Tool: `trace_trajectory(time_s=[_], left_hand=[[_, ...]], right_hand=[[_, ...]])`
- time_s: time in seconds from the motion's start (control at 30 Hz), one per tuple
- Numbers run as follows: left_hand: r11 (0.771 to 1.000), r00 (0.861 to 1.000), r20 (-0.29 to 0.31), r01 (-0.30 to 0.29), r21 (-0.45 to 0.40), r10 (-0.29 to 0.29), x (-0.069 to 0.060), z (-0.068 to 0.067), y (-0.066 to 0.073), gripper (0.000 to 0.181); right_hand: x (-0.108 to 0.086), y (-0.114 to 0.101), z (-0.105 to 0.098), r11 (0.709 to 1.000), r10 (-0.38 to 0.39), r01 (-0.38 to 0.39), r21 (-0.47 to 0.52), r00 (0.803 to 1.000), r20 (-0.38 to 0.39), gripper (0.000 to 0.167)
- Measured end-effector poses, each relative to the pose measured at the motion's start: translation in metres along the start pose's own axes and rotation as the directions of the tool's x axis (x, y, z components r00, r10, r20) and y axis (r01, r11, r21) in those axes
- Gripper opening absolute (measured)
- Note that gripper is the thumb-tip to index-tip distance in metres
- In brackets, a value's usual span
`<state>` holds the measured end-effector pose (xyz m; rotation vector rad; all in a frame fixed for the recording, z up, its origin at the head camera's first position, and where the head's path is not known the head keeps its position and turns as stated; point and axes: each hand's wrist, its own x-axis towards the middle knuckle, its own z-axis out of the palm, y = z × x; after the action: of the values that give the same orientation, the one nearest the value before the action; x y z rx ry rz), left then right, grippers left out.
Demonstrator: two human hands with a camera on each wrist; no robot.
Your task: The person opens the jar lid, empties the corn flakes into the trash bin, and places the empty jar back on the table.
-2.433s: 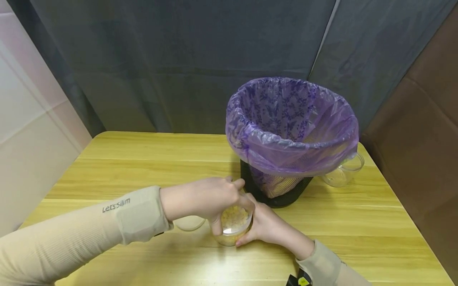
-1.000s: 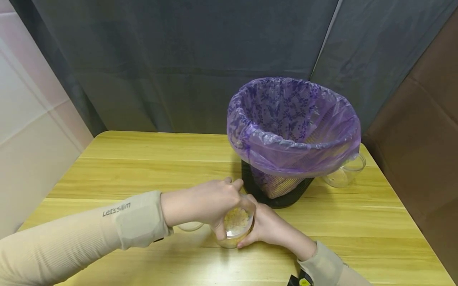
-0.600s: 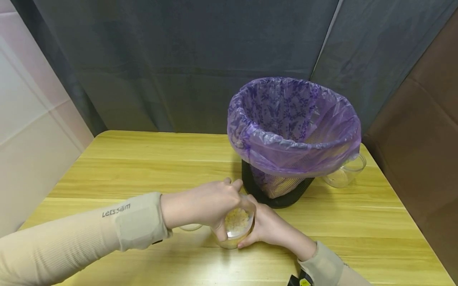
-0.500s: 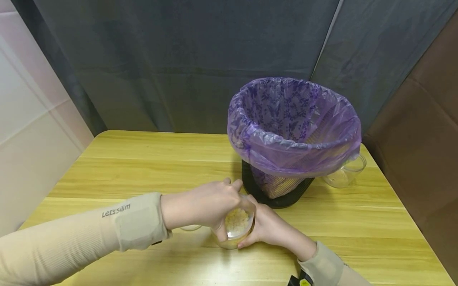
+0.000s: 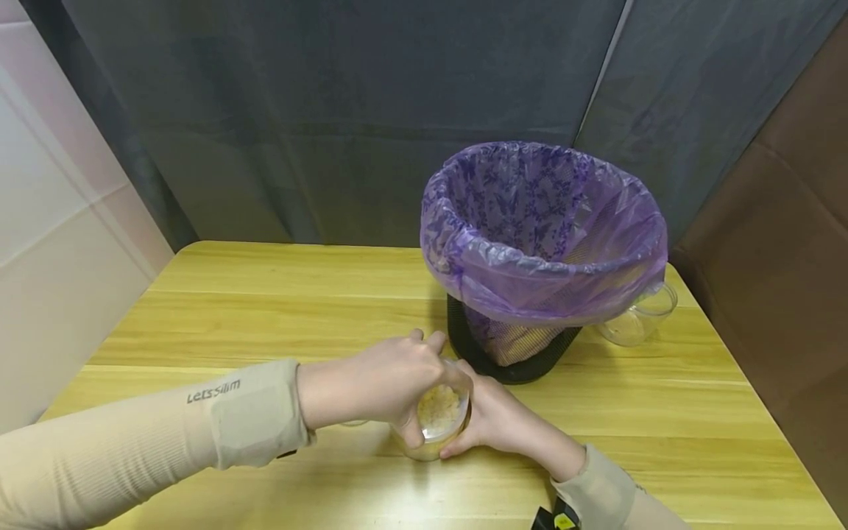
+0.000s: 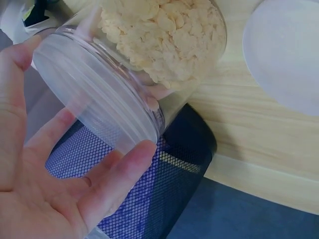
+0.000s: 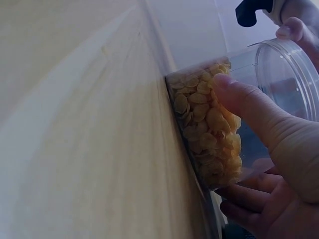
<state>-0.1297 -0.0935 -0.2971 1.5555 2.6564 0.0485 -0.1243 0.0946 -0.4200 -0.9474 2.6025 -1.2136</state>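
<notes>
A clear jar (image 5: 424,449) partly filled with pale yellow flakes (image 7: 204,134) stands on the wooden table, near the front middle. My right hand (image 5: 500,419) is wrapped around the jar's side, thumb across the flakes in the right wrist view. From above, my left hand (image 5: 391,377) grips the rim of its translucent lid (image 6: 94,94). The lid sits over the jar's mouth; whether it is fully seated I cannot tell. A round white disc, like another lid (image 6: 284,55), lies on the table, mostly hidden behind my left wrist in the head view.
Behind the jar stands a black mesh bin (image 5: 510,368) lined with a purple plastic bag (image 5: 530,294). A second clear jar (image 5: 632,324) is at the bin's right, partly covered by it. Grey curtains (image 5: 331,132) hang behind the table (image 5: 265,280).
My left thumb has shifted slightly along the lid's rim, and my left wrist now covers more of the white disc. The right hand has kept its hold on the jar.
</notes>
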Motion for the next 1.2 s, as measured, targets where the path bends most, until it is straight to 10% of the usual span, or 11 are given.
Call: trace_trajectory(time_s=[0.93, 1.2], left_hand=[[0.989, 0.979, -0.140, 0.146, -0.024, -0.148, -0.004, 0.011, 0.011, 0.062], [0.956, 0.955, -0.065, 0.291, 0.028, -0.289, 0.004, 0.008, 0.018, 0.072]], right_hand=[[-0.004, -0.004, 0.001, 0.998, 0.019, -0.019, -0.054, 1.000, -0.002, 0.112], [-0.003, -0.005, -0.001, 0.997, 0.030, -0.030, -0.068, 1.000, 0.002, 0.116]])
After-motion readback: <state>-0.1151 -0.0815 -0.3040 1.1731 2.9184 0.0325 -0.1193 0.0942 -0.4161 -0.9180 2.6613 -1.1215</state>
